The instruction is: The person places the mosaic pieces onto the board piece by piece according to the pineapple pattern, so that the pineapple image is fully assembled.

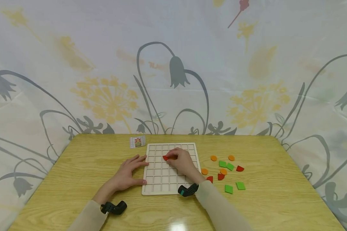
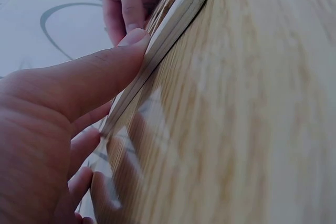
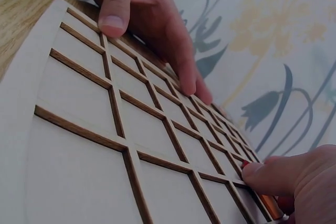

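A pale wooden board (image 1: 165, 172), its thin strips forming square cells, lies low centre in the head view on a wood-grained table (image 1: 75, 173). The right hand (image 1: 183, 162) has its grip closed, thumb and fingers pinching a flat red wedge (image 1: 165, 158) at the board's upper middle. The left hand (image 1: 126, 175), fingers spread and grasping nothing, touches the board's left edge. Flat orange discs (image 1: 213, 158) and green squares (image 1: 240, 185) lie lower right.
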`<state>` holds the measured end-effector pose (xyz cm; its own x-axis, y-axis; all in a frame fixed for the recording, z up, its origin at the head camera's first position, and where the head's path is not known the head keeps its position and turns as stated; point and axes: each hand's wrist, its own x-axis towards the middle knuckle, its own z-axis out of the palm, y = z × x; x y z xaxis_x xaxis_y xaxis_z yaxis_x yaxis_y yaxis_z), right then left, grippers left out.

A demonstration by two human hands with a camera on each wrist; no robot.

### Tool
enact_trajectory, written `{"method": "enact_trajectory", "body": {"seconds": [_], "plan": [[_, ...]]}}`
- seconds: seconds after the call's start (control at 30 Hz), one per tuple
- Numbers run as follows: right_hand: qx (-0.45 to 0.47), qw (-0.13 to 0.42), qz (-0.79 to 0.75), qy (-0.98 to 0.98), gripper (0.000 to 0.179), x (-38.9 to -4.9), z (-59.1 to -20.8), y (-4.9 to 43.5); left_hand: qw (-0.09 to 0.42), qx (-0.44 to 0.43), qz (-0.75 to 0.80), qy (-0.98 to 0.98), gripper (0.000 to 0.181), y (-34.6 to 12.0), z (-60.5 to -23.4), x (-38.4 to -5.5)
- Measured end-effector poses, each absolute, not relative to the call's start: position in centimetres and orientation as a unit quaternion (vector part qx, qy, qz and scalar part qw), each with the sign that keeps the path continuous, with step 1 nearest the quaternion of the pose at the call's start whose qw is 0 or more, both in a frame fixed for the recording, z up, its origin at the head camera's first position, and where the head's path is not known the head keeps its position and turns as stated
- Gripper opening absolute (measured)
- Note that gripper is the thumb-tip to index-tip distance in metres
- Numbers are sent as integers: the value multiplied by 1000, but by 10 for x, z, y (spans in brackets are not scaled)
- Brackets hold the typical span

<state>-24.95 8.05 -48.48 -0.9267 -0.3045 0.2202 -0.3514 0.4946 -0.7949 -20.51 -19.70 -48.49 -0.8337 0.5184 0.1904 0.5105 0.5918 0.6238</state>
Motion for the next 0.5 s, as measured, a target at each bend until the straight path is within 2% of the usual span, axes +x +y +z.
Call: {"method": "enact_trajectory", "body": {"seconds": [0.5], "plan": [[192, 38, 434, -879, 13, -249, -487, 78, 18, 281, 348, 894, 65, -197, -484, -205]]}}
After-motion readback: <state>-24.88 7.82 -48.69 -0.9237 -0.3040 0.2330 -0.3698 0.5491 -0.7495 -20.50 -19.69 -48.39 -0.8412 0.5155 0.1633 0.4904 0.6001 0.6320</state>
